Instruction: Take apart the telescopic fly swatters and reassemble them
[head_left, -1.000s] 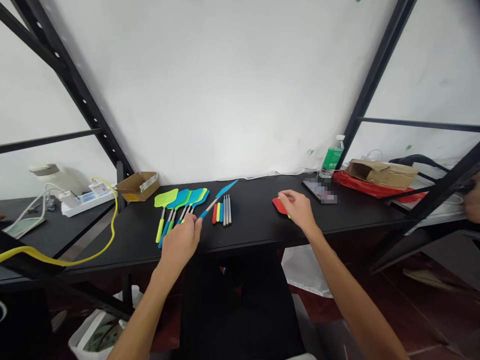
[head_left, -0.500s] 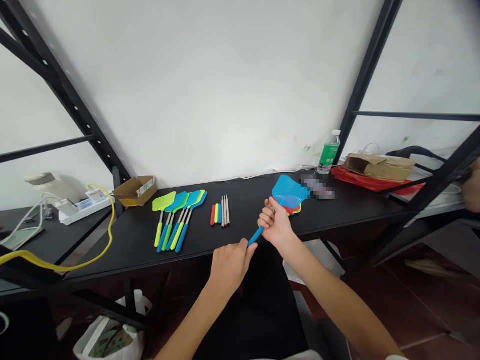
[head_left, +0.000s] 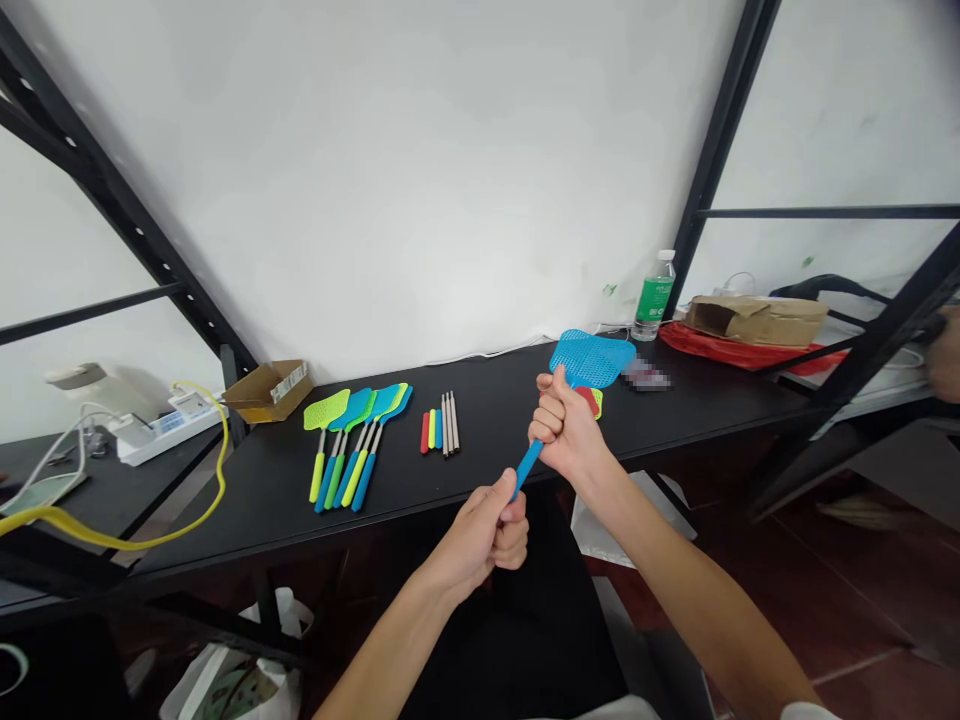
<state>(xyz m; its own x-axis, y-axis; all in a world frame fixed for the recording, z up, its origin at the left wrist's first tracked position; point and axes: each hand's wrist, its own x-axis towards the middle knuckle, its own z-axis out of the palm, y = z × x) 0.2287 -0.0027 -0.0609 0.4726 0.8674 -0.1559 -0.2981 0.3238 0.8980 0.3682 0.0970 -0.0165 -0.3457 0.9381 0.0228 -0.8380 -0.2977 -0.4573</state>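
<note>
Blue swatter [head_left: 592, 358] slants over tabletop's [head_left: 502, 420] front edge, right of its middle. Left hand [head_left: 484, 535] wrapped tight round handle, hiding lower end; right hand [head_left: 566, 425] closed round it nearer head, hiding stretch there. Red head [head_left: 588, 397] and yellow-green head [head_left: 598, 401] below, mostly covered. Bottle [head_left: 654, 298] by right back edge: green label, white print unreadable. Carton [head_left: 249, 411] near back-left corner: label print illegible. Flat item [head_left: 649, 376] near bottle pixelated.

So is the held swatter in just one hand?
No, the left hand and right hand both grip the swatter.
</note>
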